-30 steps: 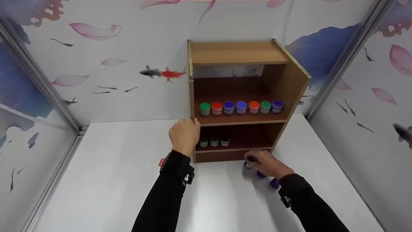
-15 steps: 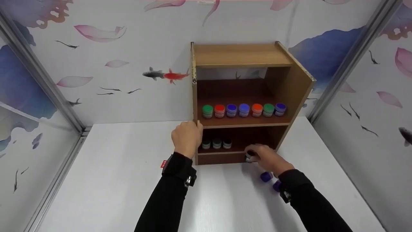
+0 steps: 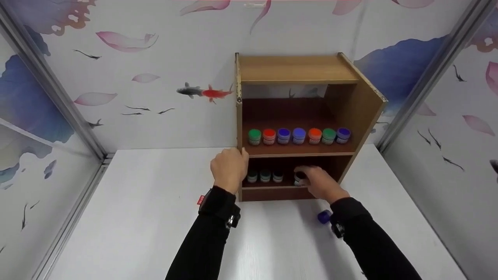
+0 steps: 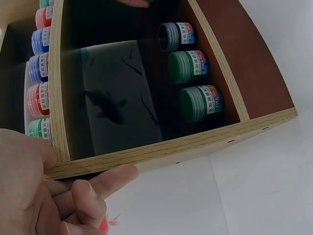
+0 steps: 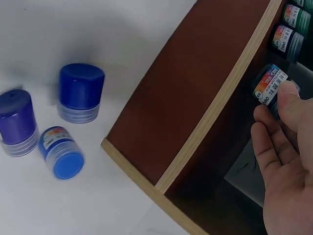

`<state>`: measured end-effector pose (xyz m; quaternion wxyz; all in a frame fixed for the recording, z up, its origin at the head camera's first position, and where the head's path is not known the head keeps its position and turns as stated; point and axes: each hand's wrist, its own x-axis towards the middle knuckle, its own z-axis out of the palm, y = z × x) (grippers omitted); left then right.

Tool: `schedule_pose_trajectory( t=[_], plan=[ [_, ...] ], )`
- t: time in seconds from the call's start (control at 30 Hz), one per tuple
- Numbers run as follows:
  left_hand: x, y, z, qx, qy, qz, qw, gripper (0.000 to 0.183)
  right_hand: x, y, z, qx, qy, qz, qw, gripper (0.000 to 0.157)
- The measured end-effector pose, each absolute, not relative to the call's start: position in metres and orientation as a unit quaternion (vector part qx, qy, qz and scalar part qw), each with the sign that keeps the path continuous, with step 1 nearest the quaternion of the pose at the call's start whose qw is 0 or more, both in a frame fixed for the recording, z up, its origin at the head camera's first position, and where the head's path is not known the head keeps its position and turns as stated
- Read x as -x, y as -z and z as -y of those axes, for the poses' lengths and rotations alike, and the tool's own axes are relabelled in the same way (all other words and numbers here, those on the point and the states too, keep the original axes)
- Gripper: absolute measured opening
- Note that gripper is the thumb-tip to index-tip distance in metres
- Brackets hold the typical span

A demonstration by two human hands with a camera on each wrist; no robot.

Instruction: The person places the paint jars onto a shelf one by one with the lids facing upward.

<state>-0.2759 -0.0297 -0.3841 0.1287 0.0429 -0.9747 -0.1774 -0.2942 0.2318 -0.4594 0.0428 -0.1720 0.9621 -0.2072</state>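
My left hand [image 3: 229,167] grips the left side panel of a small wooden shelf [image 3: 293,67]. In the left wrist view its thumb lies inside the panel's front edge and the fingers lie outside. At the lower compartment, my right hand [image 3: 323,184] holds a dark paint jar [image 5: 269,85] between thumb and fingers, just above the compartment floor; contact with the floor cannot be told. To its left stand two green paint jars [image 4: 188,67] and a dark paint jar [image 4: 177,37], apart from the held one.
Several paint jars [image 3: 298,136] with green, red and blue tops line the upper shelf. On the white table near the shelf are a dark blue jar [image 5: 80,93], a purple jar [image 5: 18,122] and a blue jar [image 5: 61,152]. A patterned wall [image 3: 144,109] stands behind.
My right hand has lifted the dark paint jar from the table in front of the shelf up and into the lower compartment. My left hand keeps its grip on the side panel; the head view shifts slightly.
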Motion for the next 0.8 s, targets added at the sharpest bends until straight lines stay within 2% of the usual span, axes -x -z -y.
schedule_pose_trajectory(
  t=[0.37,0.8],
  plan=[
    [0.274,0.386,0.028,-0.047,0.168,0.976,0.131,0.052,0.302,0.469,-0.217,0.17,0.174,-0.97,-0.005,0.038],
    [0.277,0.385,0.029,-0.049,0.172,0.974,0.138,0.051,0.309,0.477,-0.206,0.148,0.17,-0.974,-0.008,0.039]
  ],
)
